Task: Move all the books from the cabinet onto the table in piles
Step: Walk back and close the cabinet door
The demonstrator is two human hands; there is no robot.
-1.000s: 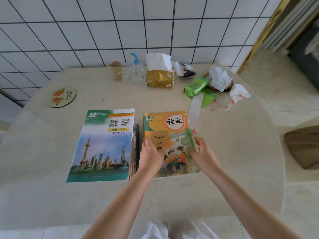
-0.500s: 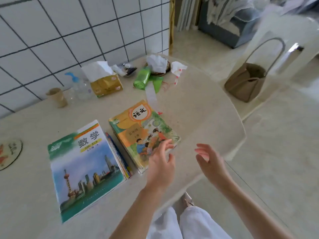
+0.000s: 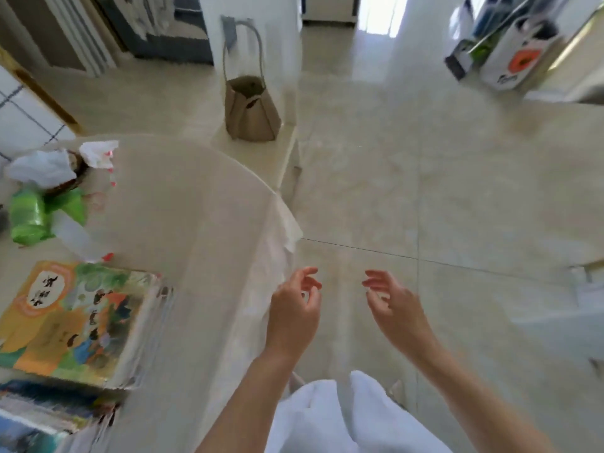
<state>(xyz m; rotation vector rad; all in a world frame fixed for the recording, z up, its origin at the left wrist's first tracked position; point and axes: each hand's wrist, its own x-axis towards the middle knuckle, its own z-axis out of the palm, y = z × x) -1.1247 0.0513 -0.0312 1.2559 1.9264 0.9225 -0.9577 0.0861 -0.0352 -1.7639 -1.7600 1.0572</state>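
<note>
At 6 o'clock, off the round pale table (image 3: 196, 204) edge, left hand (image 3: 294, 317) and right hand (image 3: 397, 313) are held empty over glossy tiled floor, fingers loosely curled. Orange-covered book pile (image 3: 75, 318) is seen flat at 9 o'clock; blue-covered pile (image 3: 39, 416) at 8, blurred.

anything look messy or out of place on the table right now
The far corner of the table is cluttered: a crumpled white plastic bag, a green bag roll with loose sheets trailing. The orange-covered book lies flat. Both hands are off the table.
</note>
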